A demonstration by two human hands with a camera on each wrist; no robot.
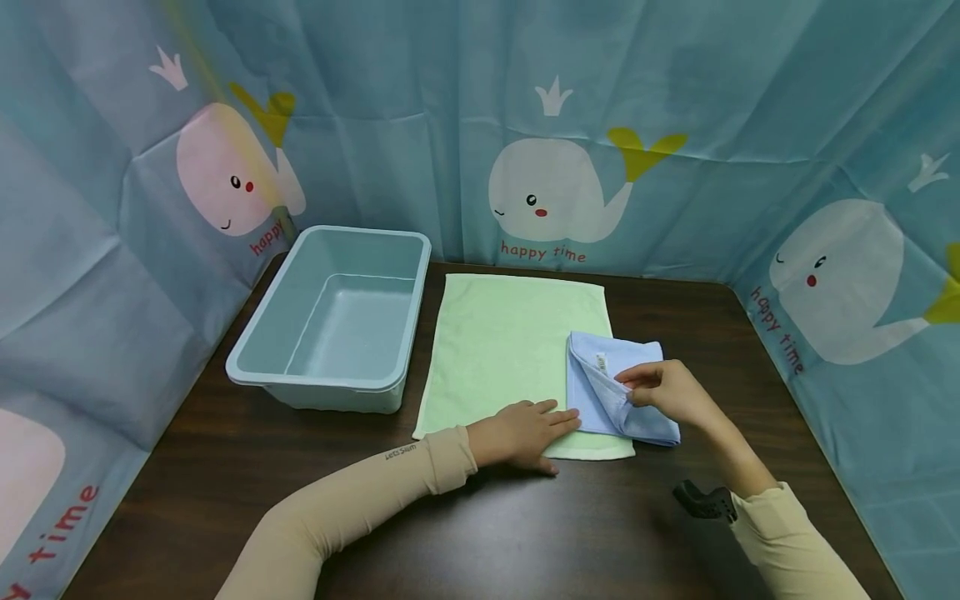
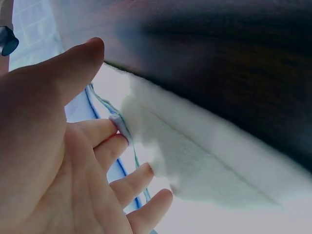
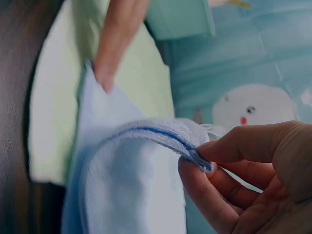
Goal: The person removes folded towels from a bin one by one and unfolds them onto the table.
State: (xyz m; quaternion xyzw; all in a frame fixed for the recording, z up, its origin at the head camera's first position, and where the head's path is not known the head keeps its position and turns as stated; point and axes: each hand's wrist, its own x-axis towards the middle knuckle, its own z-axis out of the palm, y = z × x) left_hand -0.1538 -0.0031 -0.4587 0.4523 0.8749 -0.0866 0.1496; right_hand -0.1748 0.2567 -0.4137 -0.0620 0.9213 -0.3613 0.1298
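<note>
A blue towel (image 1: 592, 400), folded over, lies on the right part of a spread light green towel (image 1: 502, 333). My right hand (image 1: 671, 392) pinches a corner of the blue towel between thumb and fingers and holds that layer lifted. The right wrist view shows the pinched blue hem (image 3: 195, 158) close up, with the lifted layer curving away from it. With fingers spread, my left hand (image 1: 521, 433) rests on the near edge of the green towel. Its fingertips (image 2: 117, 141) touch the left near corner of the blue towel. A small white label (image 1: 602, 362) shows on the blue towel.
A light blue-green plastic basin (image 1: 330, 383) stands to the left of the towels, with nothing seen inside. Beneath everything is a dark brown wooden table (image 1: 480, 550). A blue curtain (image 1: 465, 108) printed with whales hangs along the back and both sides.
</note>
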